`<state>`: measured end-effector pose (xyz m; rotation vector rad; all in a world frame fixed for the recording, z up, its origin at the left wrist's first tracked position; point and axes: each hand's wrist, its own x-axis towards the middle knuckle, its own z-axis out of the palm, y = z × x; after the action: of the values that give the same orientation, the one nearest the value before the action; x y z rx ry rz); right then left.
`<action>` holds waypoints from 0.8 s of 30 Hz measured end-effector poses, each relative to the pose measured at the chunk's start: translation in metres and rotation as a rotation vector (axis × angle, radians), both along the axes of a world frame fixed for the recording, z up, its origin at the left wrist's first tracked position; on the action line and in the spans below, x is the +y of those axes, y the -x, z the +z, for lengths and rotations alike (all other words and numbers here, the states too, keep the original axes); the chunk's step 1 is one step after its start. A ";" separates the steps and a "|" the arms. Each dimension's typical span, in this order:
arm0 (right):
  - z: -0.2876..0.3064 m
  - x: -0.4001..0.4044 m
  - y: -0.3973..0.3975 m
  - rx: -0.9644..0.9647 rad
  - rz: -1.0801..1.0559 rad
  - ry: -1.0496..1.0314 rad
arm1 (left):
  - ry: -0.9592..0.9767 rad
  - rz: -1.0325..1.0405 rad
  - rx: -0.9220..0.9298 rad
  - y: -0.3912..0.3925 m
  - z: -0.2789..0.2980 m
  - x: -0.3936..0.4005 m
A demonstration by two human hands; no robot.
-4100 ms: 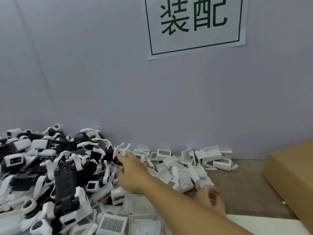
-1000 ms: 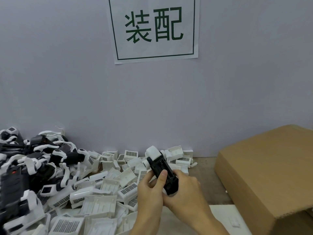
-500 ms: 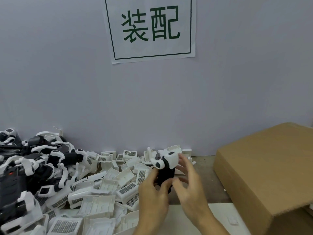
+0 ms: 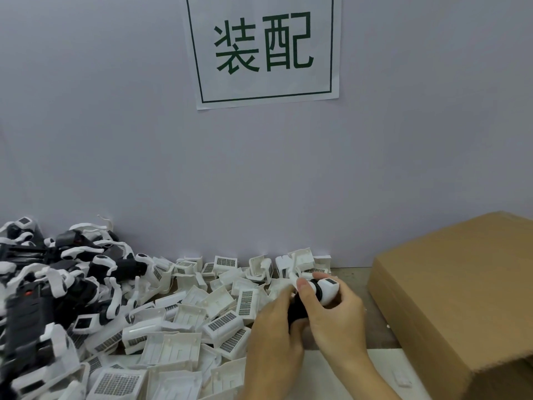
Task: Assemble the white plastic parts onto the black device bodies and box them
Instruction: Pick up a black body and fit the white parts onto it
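Note:
Both hands hold one black device body (image 4: 297,310) just above the table, low and right of centre. My left hand (image 4: 274,330) grips its black lower part from the left. My right hand (image 4: 337,316) wraps around its white head (image 4: 327,290), thumb on top. Much of the black body is hidden between the two hands. A heap of loose white plastic parts (image 4: 187,316) with small grid panels covers the table to the left. Further left lies a pile of black device bodies (image 4: 49,284) with white pieces on them.
A brown cardboard box (image 4: 461,298) stands at the right, close to my right hand. A grey wall with a paper sign (image 4: 264,50) closes off the back. A white sheet (image 4: 386,370) lies at the front, with a small white piece on it.
The device has dropped lower and tilted right between my hands. My right hand, open beside it half a second ago, now wraps around its white head.

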<state>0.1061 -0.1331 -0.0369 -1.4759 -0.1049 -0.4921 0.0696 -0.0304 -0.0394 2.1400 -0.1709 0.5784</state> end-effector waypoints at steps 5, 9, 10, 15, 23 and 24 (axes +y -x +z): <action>0.001 0.001 0.011 -0.021 0.268 -0.103 | 0.287 0.113 -0.054 -0.003 0.001 -0.002; -0.002 -0.001 0.007 0.040 0.186 -0.116 | 1.022 0.169 0.093 -0.003 0.013 0.005; -0.001 -0.003 0.006 0.072 0.156 -0.128 | 1.223 0.111 0.162 -0.002 0.016 0.007; -0.002 -0.006 0.001 0.182 0.106 -0.111 | 1.457 -0.057 0.218 0.001 0.022 0.006; 0.002 0.001 0.006 0.304 0.395 -0.101 | 1.511 -0.076 0.180 -0.003 0.018 0.009; 0.004 0.002 0.009 0.318 0.479 -0.118 | 1.463 -0.074 0.193 -0.003 0.016 0.009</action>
<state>0.0974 -0.1308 -0.0333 -1.3382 -0.1681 0.1235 0.0728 -0.0212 -0.0230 0.7419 0.2357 0.2622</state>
